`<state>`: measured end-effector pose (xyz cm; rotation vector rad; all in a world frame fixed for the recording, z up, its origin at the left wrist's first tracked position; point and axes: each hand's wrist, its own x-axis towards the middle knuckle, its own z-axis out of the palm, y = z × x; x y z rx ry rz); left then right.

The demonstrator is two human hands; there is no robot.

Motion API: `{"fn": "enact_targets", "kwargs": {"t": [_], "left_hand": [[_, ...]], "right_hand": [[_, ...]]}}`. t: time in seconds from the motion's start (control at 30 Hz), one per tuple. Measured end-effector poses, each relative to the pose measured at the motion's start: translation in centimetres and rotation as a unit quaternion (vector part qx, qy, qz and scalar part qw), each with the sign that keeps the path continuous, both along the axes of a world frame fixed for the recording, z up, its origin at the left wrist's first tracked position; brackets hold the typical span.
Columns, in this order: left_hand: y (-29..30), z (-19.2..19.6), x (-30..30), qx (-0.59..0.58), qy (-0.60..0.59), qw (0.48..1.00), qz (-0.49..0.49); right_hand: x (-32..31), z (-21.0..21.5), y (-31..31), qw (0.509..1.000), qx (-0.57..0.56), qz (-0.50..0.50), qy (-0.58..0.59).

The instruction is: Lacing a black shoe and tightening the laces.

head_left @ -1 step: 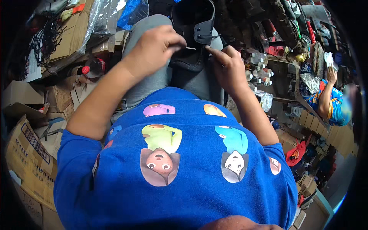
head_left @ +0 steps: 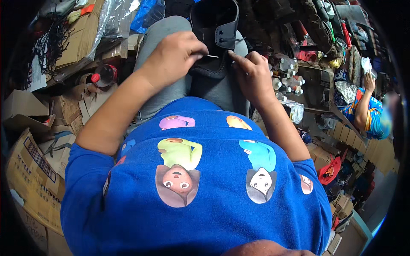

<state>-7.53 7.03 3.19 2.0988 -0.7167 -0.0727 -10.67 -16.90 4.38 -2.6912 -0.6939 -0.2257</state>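
Across my lap lies a black leather shoe or boot (head_left: 225, 30), with an eyelet flap, a short lace end and a stitched lower edge. My left hand (head_left: 177, 53) is closed in a pinch on a thin, pale needle (head_left: 212, 56), whose tip points right over the shoe's dark opening. At the shoe's right edge, my right hand (head_left: 254, 70) has its index finger and thumb pressed on the leather beside the stitched rim. Its other fingers are curled in. Any thread on the needle is too fine to make out.
A red-capped bottle (head_left: 103, 76) stands left of my knee among cardboard. Several small bottles (head_left: 290, 79) crowd beside my right hand. Open boxes (head_left: 25, 111) lie at the left. At the far right another person's arm (head_left: 363, 106) holds something white.
The left hand has shifted very slightly down, and the needle now shows a little lower over the shoe. The right hand stays at the shoe's edge.
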Motion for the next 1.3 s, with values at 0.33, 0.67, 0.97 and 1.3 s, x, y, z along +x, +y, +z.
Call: {"fn": "enact_targets", "kwargs": {"t": [0.33,0.67,0.97,1.3], "left_hand": [[-1.3,-1.6,0.7,-0.022,-0.151,0.988,0.025],[-1.4,-2.1,1.9,0.078,-0.12,0.989,0.046],[-1.7,-2.1,2.0,0.097,-0.113,0.988,0.044],[-2.3,-2.2,2.3,0.074,-0.115,0.99,0.037]], "right_hand": [[2.9,-0.5,-3.1,0.926,0.22,-0.046,0.302],[5.5,0.6,-2.9,0.922,0.166,-0.013,0.35],[5.7,0.3,-3.2,0.911,0.186,-0.004,0.367],[5.7,-0.1,-3.3,0.907,0.212,0.002,0.364]]}}
